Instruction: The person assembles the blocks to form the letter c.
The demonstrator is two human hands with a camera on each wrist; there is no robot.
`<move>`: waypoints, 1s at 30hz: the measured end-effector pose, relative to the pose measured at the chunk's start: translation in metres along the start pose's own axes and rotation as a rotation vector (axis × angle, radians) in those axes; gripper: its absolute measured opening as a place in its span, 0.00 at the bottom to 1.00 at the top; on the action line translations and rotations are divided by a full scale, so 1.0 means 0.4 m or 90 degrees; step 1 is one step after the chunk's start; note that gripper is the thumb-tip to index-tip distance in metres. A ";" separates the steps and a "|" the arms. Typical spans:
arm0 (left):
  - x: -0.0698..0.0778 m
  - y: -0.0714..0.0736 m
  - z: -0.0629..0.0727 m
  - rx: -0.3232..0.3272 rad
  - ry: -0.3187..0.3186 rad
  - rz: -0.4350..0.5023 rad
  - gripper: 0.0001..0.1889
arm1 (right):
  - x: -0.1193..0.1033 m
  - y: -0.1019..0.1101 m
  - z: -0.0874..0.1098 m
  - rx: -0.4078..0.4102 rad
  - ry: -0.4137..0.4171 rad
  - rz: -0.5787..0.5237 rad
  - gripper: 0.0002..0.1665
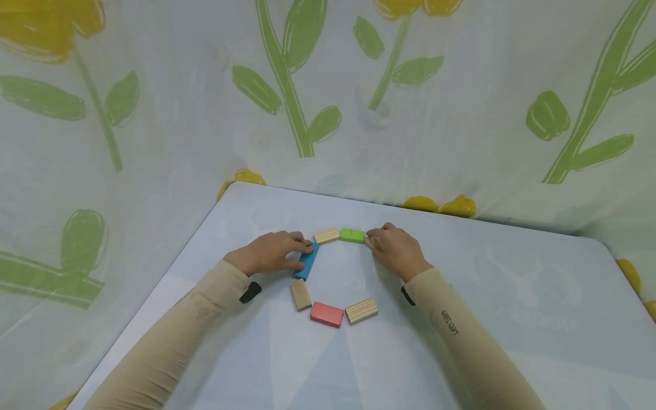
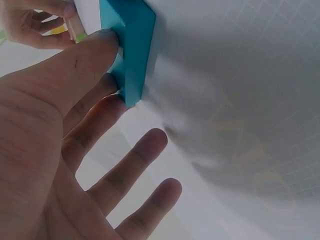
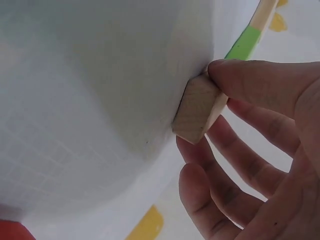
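Several small blocks lie in an open ring on the table. My left hand point(image 1: 271, 251) pinches the blue block point(image 1: 306, 263) on the ring's left side, with thumb and front fingers at it and the other fingers spread. On the far right side, my right hand point(image 1: 397, 250) holds a plain wooden block point(image 3: 197, 107) between thumb and fingers. That block is mostly hidden by the hand in the head view, beside the green block point(image 1: 352, 235). A natural wood block point(image 1: 327, 236) sits between the green and blue ones.
Nearer lie a plain wooden block point(image 1: 300, 294), a red block point(image 1: 327, 314) and a striped wooden block point(image 1: 361, 311). The white table point(image 1: 492, 296) ends at a back edge against a flower-printed cloth point(image 1: 318, 91), which also hangs along the left.
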State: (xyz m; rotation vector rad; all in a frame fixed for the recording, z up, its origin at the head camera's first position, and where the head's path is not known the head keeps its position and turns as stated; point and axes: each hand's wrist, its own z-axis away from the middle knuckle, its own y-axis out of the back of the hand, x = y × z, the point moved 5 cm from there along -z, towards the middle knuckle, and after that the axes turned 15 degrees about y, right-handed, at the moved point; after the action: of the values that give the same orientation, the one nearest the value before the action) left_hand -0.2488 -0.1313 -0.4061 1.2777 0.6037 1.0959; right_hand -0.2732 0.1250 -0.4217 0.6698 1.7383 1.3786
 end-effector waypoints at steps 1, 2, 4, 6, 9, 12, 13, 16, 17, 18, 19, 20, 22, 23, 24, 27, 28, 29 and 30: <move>0.000 0.001 0.000 0.000 0.001 0.001 0.26 | 0.002 0.000 -0.001 -0.001 -0.001 -0.001 0.23; 0.000 0.001 0.000 0.000 0.002 0.003 0.26 | 0.003 0.000 -0.001 0.000 -0.001 -0.004 0.22; -0.001 0.001 -0.001 0.000 0.003 0.005 0.26 | 0.004 -0.001 -0.001 -0.002 -0.003 -0.010 0.22; -0.001 -0.001 -0.003 -0.001 0.004 0.005 0.26 | 0.004 0.000 -0.001 -0.003 -0.002 -0.015 0.22; -0.001 -0.003 -0.005 0.000 -0.001 0.003 0.26 | 0.005 0.002 0.002 -0.005 -0.002 -0.019 0.22; -0.001 -0.004 -0.006 0.003 -0.004 0.005 0.26 | 0.006 0.003 0.003 -0.003 -0.004 -0.025 0.22; -0.002 -0.005 -0.006 0.004 -0.005 0.007 0.27 | 0.006 0.002 0.003 -0.004 -0.006 -0.028 0.22; -0.003 -0.006 -0.004 0.000 0.000 0.009 0.27 | 0.003 0.000 0.001 -0.008 -0.010 -0.036 0.22; -0.003 -0.006 -0.004 -0.001 0.003 0.009 0.27 | 0.003 -0.001 0.001 -0.010 -0.012 -0.036 0.22; -0.003 -0.006 -0.003 -0.002 0.004 0.008 0.27 | 0.001 -0.001 0.000 -0.011 -0.016 -0.037 0.22; -0.003 -0.006 -0.002 -0.002 0.005 0.006 0.27 | 0.000 -0.002 0.000 -0.011 -0.018 -0.037 0.22; -0.003 -0.006 -0.002 -0.002 0.005 0.005 0.27 | 0.000 -0.003 -0.001 -0.010 -0.019 -0.035 0.22; -0.002 -0.004 0.000 0.000 0.003 0.006 0.27 | -0.001 -0.004 -0.002 -0.009 -0.020 -0.032 0.21; -0.002 -0.004 0.001 0.001 0.001 0.006 0.26 | -0.001 -0.005 -0.002 -0.009 -0.022 -0.032 0.21; -0.001 -0.003 0.001 0.001 0.000 0.008 0.26 | -0.001 -0.006 -0.001 -0.010 -0.024 -0.031 0.21; 0.000 -0.001 0.002 0.001 -0.004 0.007 0.26 | -0.001 -0.006 -0.001 -0.011 -0.026 -0.029 0.21; 0.001 -0.001 0.002 0.000 -0.003 0.007 0.26 | -0.001 -0.005 0.000 -0.011 -0.028 -0.028 0.21; 0.001 0.000 0.001 0.000 -0.003 0.006 0.26 | -0.001 -0.004 0.000 -0.012 -0.029 -0.028 0.21; 0.001 0.000 0.001 0.001 -0.003 0.006 0.26 | -0.002 -0.003 0.000 -0.010 -0.028 -0.026 0.21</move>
State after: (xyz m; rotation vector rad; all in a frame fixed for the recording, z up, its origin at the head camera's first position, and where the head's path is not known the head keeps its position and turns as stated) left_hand -0.2483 -0.1310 -0.4059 1.2851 0.5955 1.0997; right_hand -0.2726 0.1243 -0.4226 0.6475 1.6960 1.3388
